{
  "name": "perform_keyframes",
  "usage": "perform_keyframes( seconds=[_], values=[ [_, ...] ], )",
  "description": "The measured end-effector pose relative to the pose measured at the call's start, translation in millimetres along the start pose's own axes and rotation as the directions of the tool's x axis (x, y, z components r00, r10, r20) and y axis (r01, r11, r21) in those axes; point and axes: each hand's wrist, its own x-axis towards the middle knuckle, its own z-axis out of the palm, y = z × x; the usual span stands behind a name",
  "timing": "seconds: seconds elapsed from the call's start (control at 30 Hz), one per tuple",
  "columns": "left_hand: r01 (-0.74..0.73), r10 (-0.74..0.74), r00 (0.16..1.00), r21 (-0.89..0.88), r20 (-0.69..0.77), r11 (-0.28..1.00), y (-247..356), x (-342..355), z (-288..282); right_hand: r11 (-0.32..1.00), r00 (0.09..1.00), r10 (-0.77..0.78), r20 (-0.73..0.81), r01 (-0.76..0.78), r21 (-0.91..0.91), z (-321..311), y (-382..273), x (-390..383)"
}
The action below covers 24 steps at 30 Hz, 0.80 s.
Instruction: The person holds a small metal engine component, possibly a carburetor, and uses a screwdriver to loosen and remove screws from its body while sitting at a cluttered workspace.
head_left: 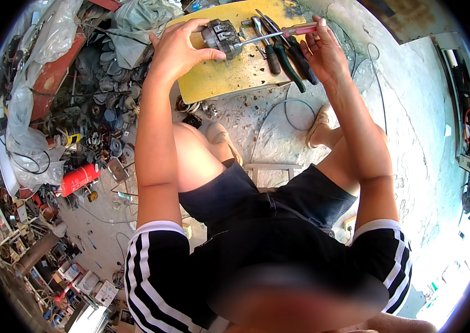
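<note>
Screwdriver (300, 29) finger-pinched by R hand (326, 53), tip at dark part (222, 38) clasped by L hand (175, 51), grip curled wide, nr L edge of counter (207, 84); probing prob. underway, steady bracing called for.

1. The left hand's (175, 54) thumb is covering the lower edge of the metal part (222, 36).
2. The screwdriver's (300, 30) tip is appearing too small to tell whether it is touching that part.
3. The right hand (326, 58) is hiding the handle's end.
4. The bench (204, 86) is running off the top edge.
5. The shorts (229, 191) are hiding the near part of a frame (272, 166).
6. A blurred patch (296, 302) is covering the lower middle.
</note>
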Motion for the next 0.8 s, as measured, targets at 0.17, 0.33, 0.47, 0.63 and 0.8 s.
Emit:
perform_keyframes(
  seconds=[0.17,0.33,0.47,0.63,0.8],
  values=[
    [0.006,-0.005,1.000,-0.005,0.013,1.000,2.9,0.6,-2.0,0.998,0.998,-0.056,0.037,0.055,0.029,-1.1,1.6,2.7],
    [-0.004,0.004,1.000,-0.001,-0.001,1.000,-1.3,0.8,0.8,0.999,0.999,-0.020,0.026,0.019,0.040,2.7,0.1,-1.2],
    [0.007,-0.007,1.000,0.011,0.006,1.000,0.6,0.3,-0.8,1.000,0.999,-0.004,-0.035,0.004,0.000,7.8,-2.6,-7.3],
    [0.000,0.001,1.000,0.013,-0.011,1.000,1.1,0.3,0.1,0.995,0.997,-0.061,0.048,0.057,0.084,-2.0,4.0,2.3],
    [0.011,-0.011,1.000,0.012,-0.005,1.000,0.7,-0.4,-0.2,0.999,1.000,0.016,-0.005,-0.016,0.035,9.3,-4.8,-8.5]
  ],
)
